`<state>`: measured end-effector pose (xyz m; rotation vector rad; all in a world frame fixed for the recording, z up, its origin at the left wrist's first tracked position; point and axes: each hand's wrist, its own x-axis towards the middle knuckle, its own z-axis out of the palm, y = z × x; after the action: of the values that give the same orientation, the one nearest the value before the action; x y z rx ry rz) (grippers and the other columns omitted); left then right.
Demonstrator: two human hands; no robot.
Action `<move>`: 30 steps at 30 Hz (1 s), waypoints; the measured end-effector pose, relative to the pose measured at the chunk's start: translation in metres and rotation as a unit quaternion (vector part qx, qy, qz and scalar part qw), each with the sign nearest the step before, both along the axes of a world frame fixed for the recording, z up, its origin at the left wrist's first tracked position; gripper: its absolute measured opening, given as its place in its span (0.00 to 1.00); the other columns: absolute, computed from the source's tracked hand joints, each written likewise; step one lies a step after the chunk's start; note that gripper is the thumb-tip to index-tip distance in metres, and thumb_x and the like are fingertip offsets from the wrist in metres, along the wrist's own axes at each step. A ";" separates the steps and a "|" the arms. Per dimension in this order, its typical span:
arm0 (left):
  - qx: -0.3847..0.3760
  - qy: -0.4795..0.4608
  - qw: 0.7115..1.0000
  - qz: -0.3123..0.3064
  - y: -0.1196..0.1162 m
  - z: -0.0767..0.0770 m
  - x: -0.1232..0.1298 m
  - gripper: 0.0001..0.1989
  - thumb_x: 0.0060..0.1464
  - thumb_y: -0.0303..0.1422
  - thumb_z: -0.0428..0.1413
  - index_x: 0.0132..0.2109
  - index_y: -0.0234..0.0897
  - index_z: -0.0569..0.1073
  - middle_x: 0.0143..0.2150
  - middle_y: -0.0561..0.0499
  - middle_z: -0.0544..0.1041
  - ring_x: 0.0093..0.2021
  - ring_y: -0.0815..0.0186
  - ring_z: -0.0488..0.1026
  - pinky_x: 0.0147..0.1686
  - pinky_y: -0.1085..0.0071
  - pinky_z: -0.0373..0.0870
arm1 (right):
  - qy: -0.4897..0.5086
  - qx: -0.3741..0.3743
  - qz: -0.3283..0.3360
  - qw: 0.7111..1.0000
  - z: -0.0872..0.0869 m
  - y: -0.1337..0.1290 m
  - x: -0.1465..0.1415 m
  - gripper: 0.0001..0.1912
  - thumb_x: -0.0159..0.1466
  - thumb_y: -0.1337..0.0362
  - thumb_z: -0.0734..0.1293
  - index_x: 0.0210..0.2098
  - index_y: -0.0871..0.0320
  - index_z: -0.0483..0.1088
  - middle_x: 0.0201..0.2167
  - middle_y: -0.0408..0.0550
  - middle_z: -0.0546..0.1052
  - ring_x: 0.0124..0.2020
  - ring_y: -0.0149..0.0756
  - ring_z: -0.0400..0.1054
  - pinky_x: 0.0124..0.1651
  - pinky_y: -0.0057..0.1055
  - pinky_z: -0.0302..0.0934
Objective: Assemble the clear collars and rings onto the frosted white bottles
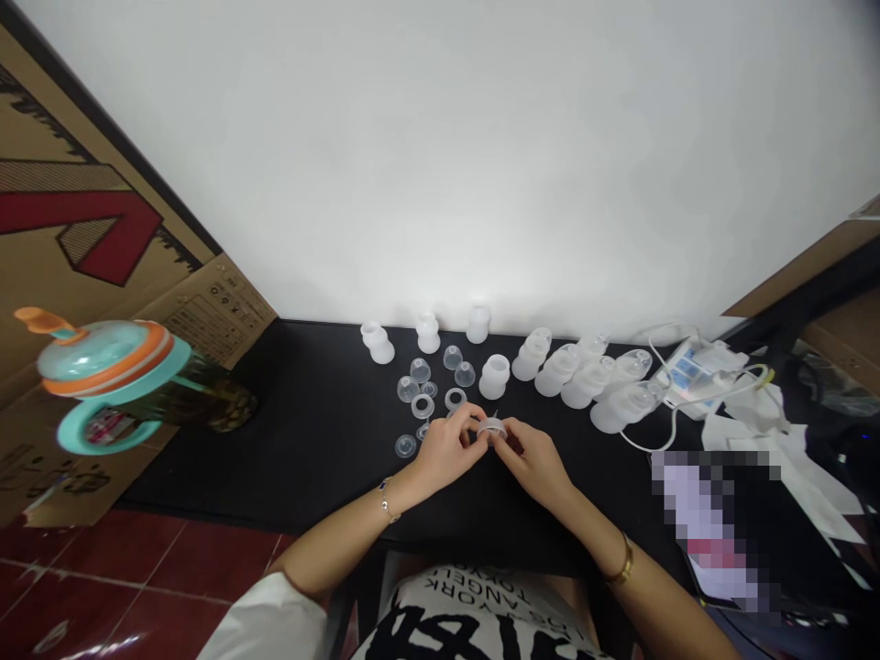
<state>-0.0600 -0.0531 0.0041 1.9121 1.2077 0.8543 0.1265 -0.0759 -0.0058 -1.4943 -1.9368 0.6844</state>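
My left hand (448, 446) and my right hand (537, 461) meet above the black table, their fingertips pinching a whitish bottle collar ring (491, 426) from both sides. A small pointed tip shows just above the ring; whether a nipple sits in it I cannot make out. Just beyond stands an open white baby bottle (494, 377). Left of it lie clear dome caps (420, 369), loose collar rings (422, 405) and a nipple (405, 446). My left hand partly hides some of these pieces. Three more open bottles (378, 342) stand near the wall.
To the right stand several capped baby bottles (579, 382) in a cluster, beside a white cable (677, 417) and papers (753, 412). A pixelated phone-like device (708, 550) lies at the right edge. At far left are a large straw cup (110, 367) and cardboard (226, 293).
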 end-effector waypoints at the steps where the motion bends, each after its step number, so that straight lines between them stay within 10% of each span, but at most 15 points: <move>1: 0.001 0.000 1.000 -0.001 0.000 0.000 0.000 0.07 0.58 0.31 0.55 0.44 0.41 0.69 0.25 0.59 0.77 0.22 0.71 0.71 0.27 0.75 0.63 | 0.000 0.000 -0.001 1.000 0.000 0.000 0.000 0.15 0.71 0.55 0.62 0.29 0.55 0.65 0.23 0.41 0.69 0.24 0.33 0.63 0.28 0.29 0.51; 30: 0.010 0.013 1.000 -0.010 0.000 -0.001 -0.001 0.06 0.58 0.30 0.55 0.44 0.42 0.69 0.25 0.60 0.76 0.22 0.71 0.71 0.27 0.74 0.61 | 0.004 -0.001 0.012 1.000 0.004 -0.002 -0.002 0.13 0.71 0.56 0.61 0.31 0.54 0.65 0.23 0.40 0.70 0.24 0.33 0.64 0.28 0.29 0.52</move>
<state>-0.0608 -0.0534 0.0035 1.9541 1.1982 0.8371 0.1241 -0.0776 -0.0022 -1.4692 -1.9528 0.7018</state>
